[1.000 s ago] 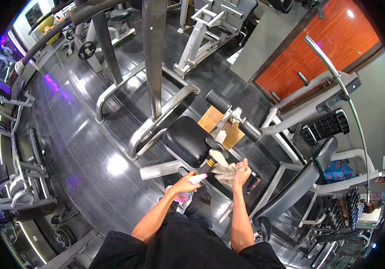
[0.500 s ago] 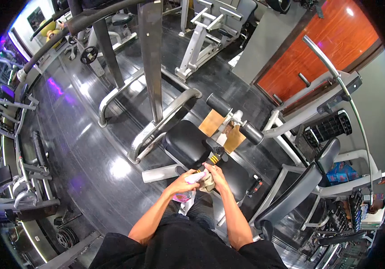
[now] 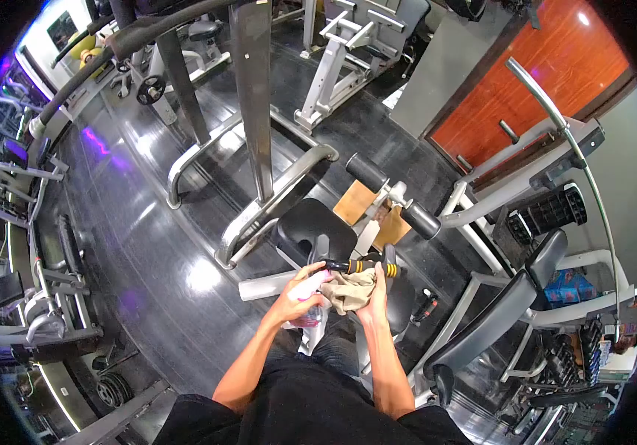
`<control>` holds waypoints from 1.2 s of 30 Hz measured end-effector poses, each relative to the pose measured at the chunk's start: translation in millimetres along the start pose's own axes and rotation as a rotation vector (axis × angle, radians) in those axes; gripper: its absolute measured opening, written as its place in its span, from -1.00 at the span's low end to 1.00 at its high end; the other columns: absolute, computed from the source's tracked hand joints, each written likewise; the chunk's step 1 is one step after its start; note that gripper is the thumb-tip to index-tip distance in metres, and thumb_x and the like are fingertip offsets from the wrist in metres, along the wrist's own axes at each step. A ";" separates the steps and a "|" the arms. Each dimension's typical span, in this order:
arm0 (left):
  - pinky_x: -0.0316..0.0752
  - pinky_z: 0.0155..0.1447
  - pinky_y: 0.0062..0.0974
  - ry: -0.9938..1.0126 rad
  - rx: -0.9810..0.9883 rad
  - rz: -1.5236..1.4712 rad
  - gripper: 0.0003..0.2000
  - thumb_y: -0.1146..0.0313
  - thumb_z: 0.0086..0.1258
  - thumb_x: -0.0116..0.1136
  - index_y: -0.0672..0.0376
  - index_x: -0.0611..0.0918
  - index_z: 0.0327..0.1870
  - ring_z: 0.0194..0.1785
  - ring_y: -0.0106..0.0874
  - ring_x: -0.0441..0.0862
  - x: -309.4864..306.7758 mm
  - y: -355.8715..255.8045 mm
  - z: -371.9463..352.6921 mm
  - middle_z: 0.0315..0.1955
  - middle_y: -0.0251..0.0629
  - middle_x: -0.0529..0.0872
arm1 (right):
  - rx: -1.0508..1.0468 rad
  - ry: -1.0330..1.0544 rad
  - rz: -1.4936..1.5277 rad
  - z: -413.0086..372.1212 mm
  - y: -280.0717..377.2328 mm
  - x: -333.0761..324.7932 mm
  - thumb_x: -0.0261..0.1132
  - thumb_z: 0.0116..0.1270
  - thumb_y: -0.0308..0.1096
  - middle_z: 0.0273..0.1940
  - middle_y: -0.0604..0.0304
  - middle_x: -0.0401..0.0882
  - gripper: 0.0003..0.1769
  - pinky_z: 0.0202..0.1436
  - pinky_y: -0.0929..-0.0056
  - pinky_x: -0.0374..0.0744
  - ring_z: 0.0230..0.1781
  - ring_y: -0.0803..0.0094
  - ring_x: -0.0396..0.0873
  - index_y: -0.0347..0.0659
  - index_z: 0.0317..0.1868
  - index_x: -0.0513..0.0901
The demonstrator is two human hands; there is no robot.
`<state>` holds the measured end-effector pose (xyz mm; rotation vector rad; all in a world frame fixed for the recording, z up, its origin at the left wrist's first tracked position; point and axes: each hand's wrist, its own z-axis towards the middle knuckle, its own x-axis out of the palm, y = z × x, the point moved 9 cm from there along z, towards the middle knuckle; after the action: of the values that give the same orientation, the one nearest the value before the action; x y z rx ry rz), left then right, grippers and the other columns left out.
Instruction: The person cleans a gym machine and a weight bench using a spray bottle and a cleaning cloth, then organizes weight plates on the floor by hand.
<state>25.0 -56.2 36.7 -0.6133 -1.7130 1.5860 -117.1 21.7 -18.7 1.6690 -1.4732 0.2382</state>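
Observation:
My left hand (image 3: 296, 299) is closed around a spray bottle (image 3: 307, 288) with a white and pink top and pink liquid lower down. A crumpled beige cloth (image 3: 350, 292) hangs from my right hand (image 3: 375, 302), whose fingers are wrapped round its right side. Just beyond the cloth lies a black handle bar (image 3: 363, 267) with yellow stripes, crosswise before me. Its left end is at my left fingertips and its right end by my right fingertips. Below and behind it is a black padded bench (image 3: 315, 226).
Padded rollers (image 3: 421, 219) of a machine stand past the bench. To the left rises a metal frame upright (image 3: 254, 111) on curved feet. A seat with a black backrest (image 3: 482, 319) is close on the right. A small black and red item (image 3: 426, 304) lies beside the bench.
The striped handle bar has turned from slanting to nearly crosswise. My hands have moved slightly apart, and the cloth is spread wider between them.

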 end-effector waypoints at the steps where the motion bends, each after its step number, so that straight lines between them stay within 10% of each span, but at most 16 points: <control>1: 0.57 -0.19 -0.52 -0.002 0.042 0.068 -0.47 0.67 0.17 0.02 0.27 0.37 0.25 -0.32 -0.46 0.65 -4.1 -4.0 -3.6 0.23 -0.17 0.41 | -0.003 -0.003 0.002 -3.7 -1.1 -1.7 0.15 0.34 0.05 -0.28 0.10 0.61 -0.58 -0.08 0.17 0.61 -0.19 0.19 0.63 -0.16 -0.12 0.50; 13: 0.57 -0.29 -0.55 -0.137 -0.198 -0.294 -0.45 0.64 0.20 0.07 0.25 0.34 0.28 -0.41 -0.53 0.60 -20.1 55.5 -16.9 0.08 -0.23 0.59 | 0.103 -0.092 0.197 1.0 -44.5 0.1 0.11 0.33 0.14 -0.21 0.10 0.64 -0.52 -0.04 0.18 0.59 -0.18 0.17 0.62 -0.16 -0.19 0.56; 21: 0.52 -0.36 -0.57 -0.175 -0.415 -0.435 -0.56 0.52 0.21 0.08 0.20 0.51 0.17 -0.48 -0.52 0.58 -25.3 56.2 -8.5 -0.44 -0.28 0.64 | 0.111 -0.033 0.442 -9.2 -52.8 14.6 0.05 0.31 0.23 0.07 0.11 0.53 -0.38 0.18 0.04 0.43 0.09 0.13 0.48 -0.13 0.08 0.49; 26: 0.52 -0.34 -0.55 -0.074 -0.336 -0.461 -0.46 0.56 0.16 0.03 0.24 0.40 0.27 -0.49 -0.49 0.58 -31.3 53.7 -0.9 0.17 -0.29 0.53 | 0.051 -0.089 0.504 -23.6 -34.7 22.8 -0.06 0.34 0.22 0.14 0.13 0.48 -0.35 0.28 -0.03 0.30 0.17 0.08 0.42 -0.10 0.19 0.44; 36: 0.54 -0.30 -0.40 -0.144 -0.553 -0.419 -0.46 0.54 0.18 0.07 0.28 0.36 0.27 -0.47 -0.38 0.59 -57.4 67.5 -41.1 -0.26 -0.14 0.65 | 0.067 -0.147 0.664 -27.8 -55.7 32.0 -0.06 0.17 0.29 0.26 0.13 0.36 -0.25 0.30 -0.13 0.22 0.27 0.04 0.29 -0.01 0.25 0.40</control>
<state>84.5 -63.9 -40.3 -0.3628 -2.2344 0.8814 -48.5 13.8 -7.6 1.2126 -2.1204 0.5353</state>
